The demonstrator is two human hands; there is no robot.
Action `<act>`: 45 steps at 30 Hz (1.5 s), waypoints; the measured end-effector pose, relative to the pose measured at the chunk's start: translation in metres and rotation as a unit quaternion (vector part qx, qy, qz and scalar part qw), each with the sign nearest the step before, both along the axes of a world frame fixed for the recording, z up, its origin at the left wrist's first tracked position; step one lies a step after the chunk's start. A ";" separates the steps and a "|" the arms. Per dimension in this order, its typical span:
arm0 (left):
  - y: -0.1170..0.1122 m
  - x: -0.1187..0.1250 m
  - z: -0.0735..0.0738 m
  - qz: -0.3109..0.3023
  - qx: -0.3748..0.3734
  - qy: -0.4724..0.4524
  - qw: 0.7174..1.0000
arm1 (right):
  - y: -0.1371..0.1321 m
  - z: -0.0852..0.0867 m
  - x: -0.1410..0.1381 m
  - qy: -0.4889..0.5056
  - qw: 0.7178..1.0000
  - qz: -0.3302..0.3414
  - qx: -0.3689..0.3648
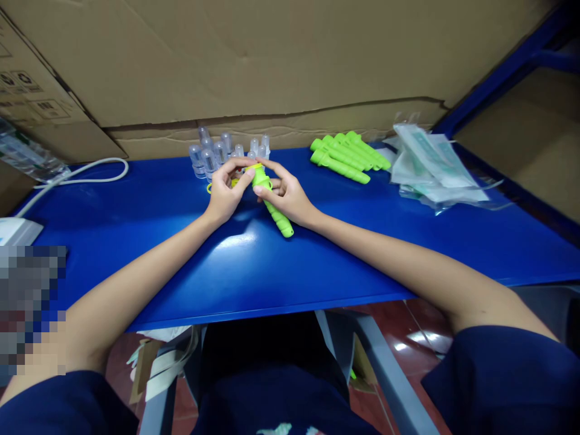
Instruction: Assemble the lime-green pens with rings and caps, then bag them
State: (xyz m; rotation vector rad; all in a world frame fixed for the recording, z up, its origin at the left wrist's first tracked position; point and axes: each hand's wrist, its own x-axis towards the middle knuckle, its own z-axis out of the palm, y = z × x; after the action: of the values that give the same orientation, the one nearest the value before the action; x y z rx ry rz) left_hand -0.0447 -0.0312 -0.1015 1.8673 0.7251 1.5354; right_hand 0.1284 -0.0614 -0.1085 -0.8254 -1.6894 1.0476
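My right hand (290, 192) is closed round a lime-green ribbed plastic tube (277, 216), its narrow end slanting down toward me. At the wide upper end, my left hand (227, 188) pinches the rim with thumb and fingers, where a thin yellow ring (254, 166) shows. Under the left hand lies another yellow ring (209, 188), partly covered by the fingers. Just behind my hands stand several clear plastic capped cylinders (208, 162) and some smaller clear pieces (254, 145), the nearest of them partly hidden.
Several more green tubes (341, 167) lie side by side at the back right of the blue table (181, 296). Beyond them is a pile of clear plastic packets (430, 166). A white cable (106, 162) loops at the left, near a clear bottle (29, 154). Cardboard (272, 60) walls the back.
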 end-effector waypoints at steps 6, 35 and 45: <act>-0.002 0.002 0.001 -0.026 -0.020 0.003 0.999 | -0.001 0.000 -0.001 0.013 0.999 -0.034 0.001; -0.006 0.002 -0.001 -0.025 -0.044 0.034 0.998 | 0.004 -0.009 -0.003 0.057 0.995 -0.072 -0.022; -0.016 0.006 0.001 0.078 -0.037 -0.001 0.996 | -0.004 -0.001 -0.004 0.084 0.995 -0.061 -0.004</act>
State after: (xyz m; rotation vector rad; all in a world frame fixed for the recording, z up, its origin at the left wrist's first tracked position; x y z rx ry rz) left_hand -0.0382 -0.0471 -0.1002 1.7904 0.9340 1.5837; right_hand 0.1239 -0.0651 -0.1099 -0.8108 -1.4765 1.0114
